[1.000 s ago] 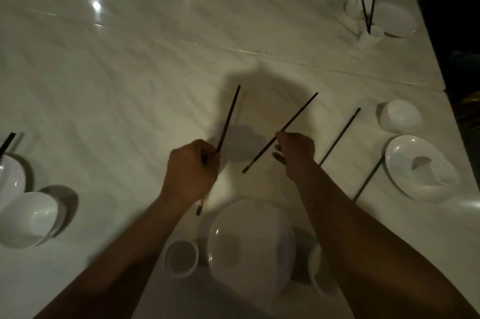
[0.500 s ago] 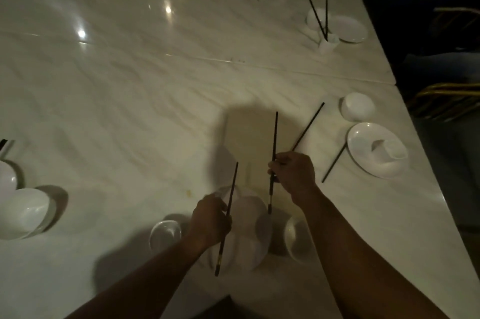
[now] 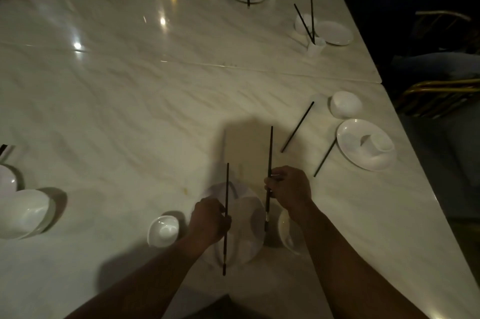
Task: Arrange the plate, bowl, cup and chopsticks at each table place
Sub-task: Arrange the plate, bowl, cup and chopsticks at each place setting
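A white plate [image 3: 246, 225] lies at the near place on the marble table [image 3: 155, 111]. My left hand [image 3: 209, 221] grips one dark chopstick [image 3: 226, 188] upright over the plate's left side. My right hand [image 3: 289, 188] grips a second chopstick [image 3: 270, 152] at the plate's right edge, roughly parallel to the first. A small white cup [image 3: 163, 230] sits left of the plate. A white bowl [image 3: 287, 233] sits right of it, partly hidden by my right forearm.
To the right lie two loose chopsticks [image 3: 297, 127], a bowl [image 3: 345, 104] and a plate [image 3: 363, 144] with a cup lying on it. Further place settings stand along the far edge and at far right [image 3: 333, 33]. Bowls [image 3: 23, 212] sit at the left edge. Chairs stand beyond the table.
Both hands have drawn back toward me. The two chopsticks, earlier splayed apart and tilted, now stand near parallel over the plate. The camera view has lifted to show more of the table.
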A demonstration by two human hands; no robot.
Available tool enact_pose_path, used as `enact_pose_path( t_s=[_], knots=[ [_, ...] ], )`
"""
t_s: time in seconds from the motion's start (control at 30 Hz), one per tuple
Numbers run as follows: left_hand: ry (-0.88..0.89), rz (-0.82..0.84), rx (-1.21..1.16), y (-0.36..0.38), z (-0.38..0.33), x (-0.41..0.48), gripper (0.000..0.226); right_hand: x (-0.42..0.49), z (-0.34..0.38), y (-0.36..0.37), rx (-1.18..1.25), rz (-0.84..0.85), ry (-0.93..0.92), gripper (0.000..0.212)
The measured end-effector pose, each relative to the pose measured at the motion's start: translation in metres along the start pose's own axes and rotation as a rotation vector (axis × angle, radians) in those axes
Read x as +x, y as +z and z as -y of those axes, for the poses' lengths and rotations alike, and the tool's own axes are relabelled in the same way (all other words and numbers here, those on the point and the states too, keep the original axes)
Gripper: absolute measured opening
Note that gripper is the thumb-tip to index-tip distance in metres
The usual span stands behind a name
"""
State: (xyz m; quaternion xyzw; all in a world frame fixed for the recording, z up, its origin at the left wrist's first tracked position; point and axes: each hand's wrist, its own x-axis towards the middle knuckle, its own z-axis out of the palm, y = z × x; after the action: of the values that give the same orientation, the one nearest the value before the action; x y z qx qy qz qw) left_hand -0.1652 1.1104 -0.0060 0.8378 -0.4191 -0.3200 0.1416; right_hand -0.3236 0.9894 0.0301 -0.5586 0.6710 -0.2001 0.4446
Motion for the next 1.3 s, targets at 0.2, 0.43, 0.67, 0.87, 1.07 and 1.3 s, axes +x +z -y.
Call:
enact_pose_path(
  t_s=[0.2,0.43,0.67,0.87,1.07,1.3],
  knots=[
    [0.004,-0.009,-0.013,0.0,0.002,0.001,0.032,-0.015,-0.003,0.005,-0.116,0.006,-0.051,0.026],
    [0.11,-0.083,-0.047,-0.019,0.009,0.007,0.031,-0.042,-0.005,0.033,-0.366,0.125,-0.128,0.028],
    [0.248,-0.102,0.103,-0.048,0.024,0.014,0.03,-0.066,-0.018,0.062,-0.431,0.241,-0.078,0.015],
    [0.27,-0.05,0.127,-0.053,0.035,0.014,0.033,-0.075,-0.023,0.068,-0.464,0.211,-0.163,0.017],
    [0.294,-0.066,0.102,-0.053,0.04,0.015,0.034,-0.078,-0.024,0.069,-0.479,0.217,-0.209,0.019],
    [0.315,-0.09,0.068,-0.056,0.044,0.016,0.035,-0.082,-0.016,0.068,-0.511,0.169,-0.226,0.019]
  ],
)
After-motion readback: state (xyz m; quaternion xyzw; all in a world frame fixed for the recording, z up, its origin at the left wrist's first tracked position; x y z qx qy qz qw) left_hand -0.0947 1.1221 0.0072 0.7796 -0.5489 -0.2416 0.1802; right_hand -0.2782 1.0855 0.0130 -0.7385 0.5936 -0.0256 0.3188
